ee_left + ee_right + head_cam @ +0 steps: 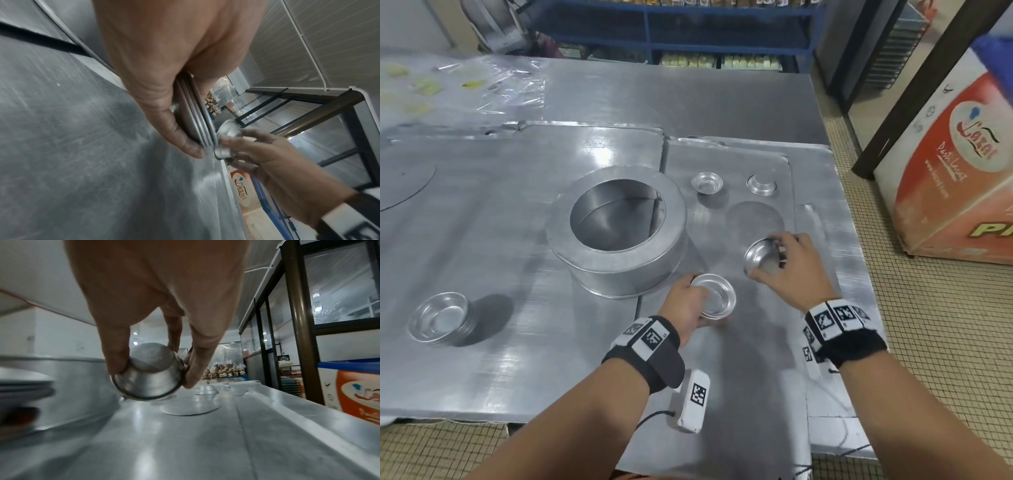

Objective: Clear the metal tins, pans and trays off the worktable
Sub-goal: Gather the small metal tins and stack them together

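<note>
Aluminium is filling both your hands: your right hand [796,270] is pinching a single small tart tin [762,257] by its rim between thumb and fingertips [192,369], tilting it on its side above the flat baking tray [756,359] so the open mouth is facing your left. Your left hand [688,301] is curling around a nested stack of tart tins [714,298], thumb underneath, holding it just beside the tilted tin, the two nearly touching in the left wrist view. Just behind your left hand, a large round cake pan [619,229] is sitting upside down with a wide hole in its top. Farther back on the tray, an upright tin [707,182] and an inverted tin [761,184] are lying apart, with a flat metal disc [755,219] nearer you. Well off to your left, another stack of tins [440,320] is resting on the worktable [688,92].
</note>
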